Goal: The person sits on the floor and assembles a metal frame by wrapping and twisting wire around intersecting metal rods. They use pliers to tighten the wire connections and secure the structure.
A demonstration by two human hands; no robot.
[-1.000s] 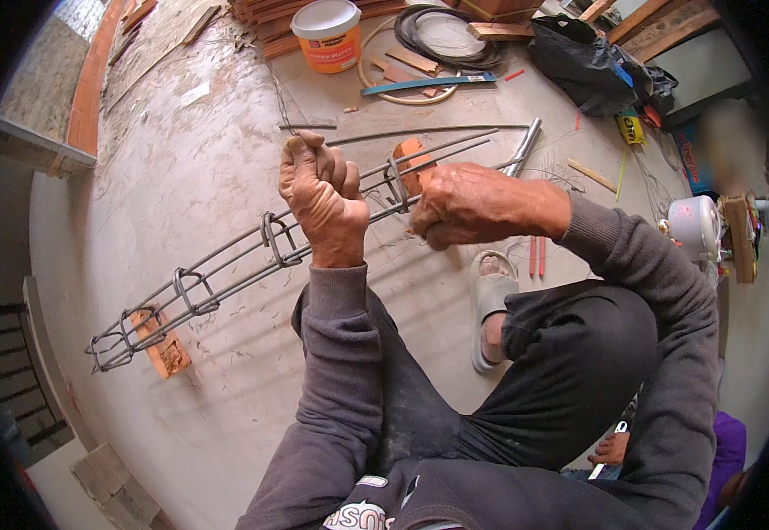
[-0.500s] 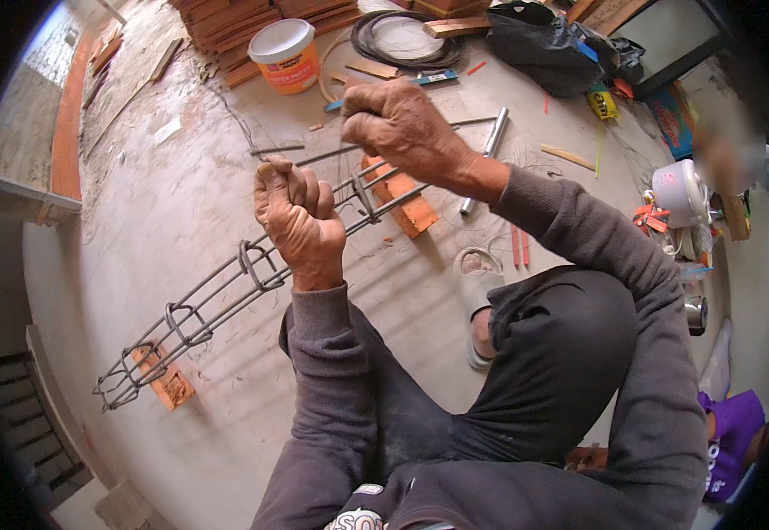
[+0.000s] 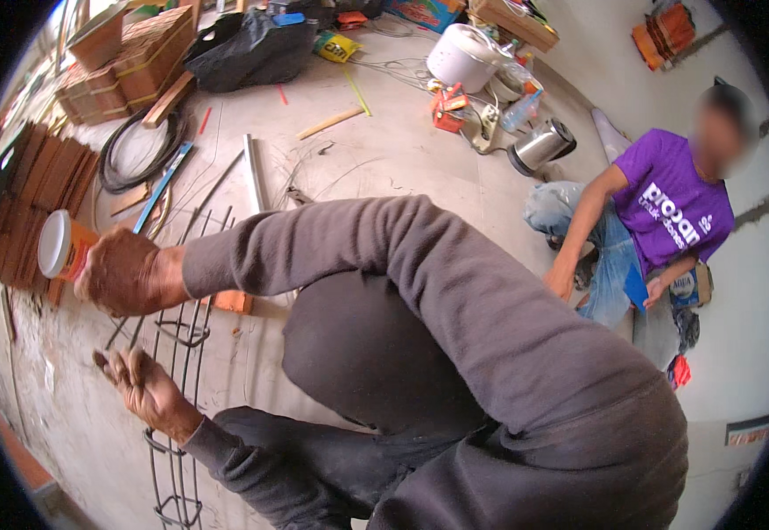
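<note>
The right hand (image 3: 128,274) is curled closed, knuckles up; whether anything is inside the fist cannot be seen. The left hand (image 3: 150,393), lower and nearer the body, has its fingers partly curled; blur hides whether they grip anything. Both hands are over or just beside the long cage of dark steel bars with bent-steel rings (image 3: 184,340), which runs along the left side of the pale grey floor (image 3: 402,168). An orange clay brick (image 3: 230,301) lies by it.

Handling the cage well probably means seating it firmly on its support, keeping each ring square to the long bars, steadying with one hand while the other works, and keeping knuckles clear of the bar ends.

Farther out lie a shiny silver tube (image 3: 253,172), a coil of black wire (image 3: 111,166) and a white-lidded orange bucket (image 3: 67,246). Toward the floor's right edge sits a co-worker in a purple shirt (image 3: 658,199).
</note>
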